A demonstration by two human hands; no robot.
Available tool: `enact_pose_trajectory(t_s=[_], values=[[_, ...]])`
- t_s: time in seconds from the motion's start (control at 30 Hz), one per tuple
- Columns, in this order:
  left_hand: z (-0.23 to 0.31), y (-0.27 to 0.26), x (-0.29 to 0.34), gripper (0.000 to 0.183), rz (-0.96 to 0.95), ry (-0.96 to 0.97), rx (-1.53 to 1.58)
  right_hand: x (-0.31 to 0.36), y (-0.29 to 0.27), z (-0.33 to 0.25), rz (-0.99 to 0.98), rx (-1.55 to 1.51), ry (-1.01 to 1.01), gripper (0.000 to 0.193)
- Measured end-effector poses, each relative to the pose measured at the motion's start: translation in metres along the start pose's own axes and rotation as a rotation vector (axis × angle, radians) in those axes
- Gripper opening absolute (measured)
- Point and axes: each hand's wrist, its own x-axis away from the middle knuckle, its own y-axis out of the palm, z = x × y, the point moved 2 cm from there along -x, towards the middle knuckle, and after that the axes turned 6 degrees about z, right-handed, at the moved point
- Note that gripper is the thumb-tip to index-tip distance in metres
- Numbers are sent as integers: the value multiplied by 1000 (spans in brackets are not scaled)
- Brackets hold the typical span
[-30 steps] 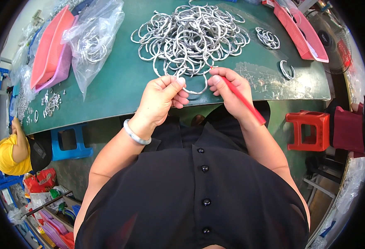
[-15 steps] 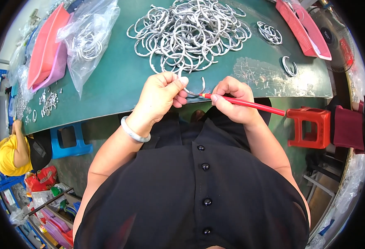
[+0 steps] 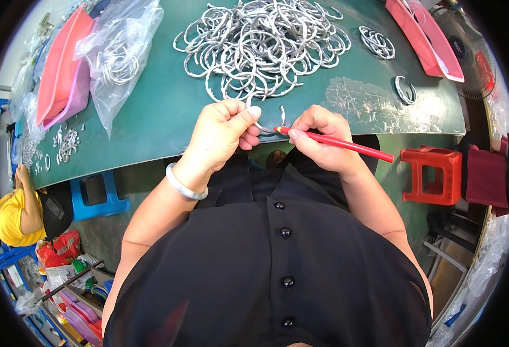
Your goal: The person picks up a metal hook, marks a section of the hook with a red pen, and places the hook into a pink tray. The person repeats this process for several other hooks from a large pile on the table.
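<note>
My left hand [image 3: 222,136] pinches one open silver metal ring [image 3: 269,122] at the near edge of the green table [image 3: 156,115]. My right hand [image 3: 324,141] grips a red pencil [image 3: 338,143], its tip touching the ring and its back end pointing right. Both hands hover just in front of a big heap of silver rings [image 3: 263,43] lying in the middle of the table. A pale bangle [image 3: 182,184] circles my left wrist.
A clear plastic bag with rings [image 3: 115,55] and pink trays [image 3: 63,66] lie left; small metal parts [image 3: 63,144] near them. Red trays [image 3: 422,34], a small ring stack [image 3: 377,41] and one ring [image 3: 404,89] sit right. Red stool [image 3: 433,173], blue stool [image 3: 95,196], a person in yellow [image 3: 14,214].
The pencil has swung from pointing down beside my right wrist to lying level, tip at the ring. Both hands shifted slightly toward me with the ring.
</note>
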Motion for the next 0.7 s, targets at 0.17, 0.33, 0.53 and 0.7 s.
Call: enact_pose_trajectory(t_s=[0.17,0.33,0.53,0.7], values=[[0,0,0,16,-8,16,19,0,-5,3,-20,-112,25,15],[1,1,1,16,-6,20,8,0,-4,0,-58,2,-10,14],[0,0,0,16,-10,9,-6,-1,-3,2,27,-38,-2,14],[0,-1,0,16,-10,8,-6,0,-8,0,-32,-57,64,11]])
